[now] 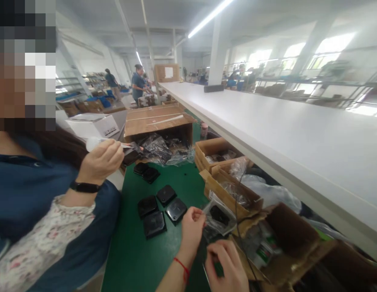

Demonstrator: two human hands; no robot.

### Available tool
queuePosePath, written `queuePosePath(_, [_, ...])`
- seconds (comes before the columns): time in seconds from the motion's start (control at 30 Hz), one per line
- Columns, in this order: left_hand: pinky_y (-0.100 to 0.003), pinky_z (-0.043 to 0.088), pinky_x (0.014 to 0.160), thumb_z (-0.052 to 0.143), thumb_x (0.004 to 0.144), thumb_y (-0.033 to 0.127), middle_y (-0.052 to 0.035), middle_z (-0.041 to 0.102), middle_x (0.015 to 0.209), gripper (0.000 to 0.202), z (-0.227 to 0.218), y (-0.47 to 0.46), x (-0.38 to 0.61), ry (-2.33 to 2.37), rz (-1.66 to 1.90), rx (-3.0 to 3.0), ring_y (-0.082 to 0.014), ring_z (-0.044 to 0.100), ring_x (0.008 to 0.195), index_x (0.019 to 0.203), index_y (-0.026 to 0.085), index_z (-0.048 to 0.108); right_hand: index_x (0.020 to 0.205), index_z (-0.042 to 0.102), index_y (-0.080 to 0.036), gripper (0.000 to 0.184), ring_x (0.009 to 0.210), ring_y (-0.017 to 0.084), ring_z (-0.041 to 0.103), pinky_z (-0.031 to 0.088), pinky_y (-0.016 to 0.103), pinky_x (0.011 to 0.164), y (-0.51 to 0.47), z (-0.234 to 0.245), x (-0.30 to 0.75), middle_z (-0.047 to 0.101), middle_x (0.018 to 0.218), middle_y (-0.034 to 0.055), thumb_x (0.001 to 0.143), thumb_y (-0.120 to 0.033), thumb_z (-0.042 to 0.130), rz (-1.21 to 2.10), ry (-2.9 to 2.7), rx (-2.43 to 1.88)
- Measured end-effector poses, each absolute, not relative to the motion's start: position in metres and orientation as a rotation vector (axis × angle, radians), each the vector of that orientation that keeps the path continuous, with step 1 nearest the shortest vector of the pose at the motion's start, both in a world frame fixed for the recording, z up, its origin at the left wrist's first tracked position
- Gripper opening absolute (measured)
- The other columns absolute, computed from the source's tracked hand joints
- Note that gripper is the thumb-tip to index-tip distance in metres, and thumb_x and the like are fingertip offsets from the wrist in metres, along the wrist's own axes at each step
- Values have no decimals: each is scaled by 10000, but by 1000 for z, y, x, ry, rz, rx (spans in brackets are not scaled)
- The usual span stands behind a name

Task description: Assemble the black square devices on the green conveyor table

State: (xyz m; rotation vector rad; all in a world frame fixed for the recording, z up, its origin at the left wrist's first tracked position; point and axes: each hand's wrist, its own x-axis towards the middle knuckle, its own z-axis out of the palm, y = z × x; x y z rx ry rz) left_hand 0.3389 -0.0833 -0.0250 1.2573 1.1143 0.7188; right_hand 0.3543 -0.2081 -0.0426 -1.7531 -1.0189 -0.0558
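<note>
My left hand (193, 223), with a red string at the wrist, has its fingertips pinched on the edge of a clear plastic bag (229, 228). A black part (218, 214) shows inside that bag. My right hand (227, 263) is just below, its fingers curled towards the thumb; whatever they may hold is hidden. Left of my hands, several black square-shaped plastic pieces (176, 210) lie on the green tabletop (127, 259).
A co-worker's hand (101, 160) with a black wristband holds something whitish at left. Ahead stands a large carton (158, 119) with plastic bags. Small open boxes (219, 178) line the right, under a white shelf (267, 117). A dark cable (236, 198) hangs near the bag.
</note>
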Motion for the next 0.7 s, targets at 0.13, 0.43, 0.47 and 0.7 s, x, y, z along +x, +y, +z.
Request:
queuePosePath(0.13, [-214,416,561,623,721,170,15,583,621,74,-28,-82,335,1071,714,1178,-107,533,578,769,144,574,842,661,-225,177,807,174,634,541,289,720,-175,-3,389,621,903,64,908,-206,498,-97,-1007,-1887])
queuePosePath(0.43, [-222,419,580,652,691,259,12,582,620,151,-13,-74,336,1062,746,1145,-114,548,589,760,143,586,1014,658,-221,201,864,163,683,563,262,744,-212,-47,359,688,949,52,948,-212,469,8,-966,-1897])
queuePosePath(0.47, [-218,418,583,651,694,264,14,581,620,152,-13,-73,336,1062,744,1137,-111,550,589,762,144,586,984,656,-212,187,792,161,685,559,257,687,-217,-62,353,688,912,50,944,-205,473,86,-966,-1972])
queuePosePath(0.7, [-209,412,577,666,666,288,14,600,625,196,-22,-77,331,1080,729,1123,-103,550,580,779,142,599,936,632,-122,157,787,284,699,516,348,612,-180,-122,362,691,939,172,880,-266,605,310,-865,-2515])
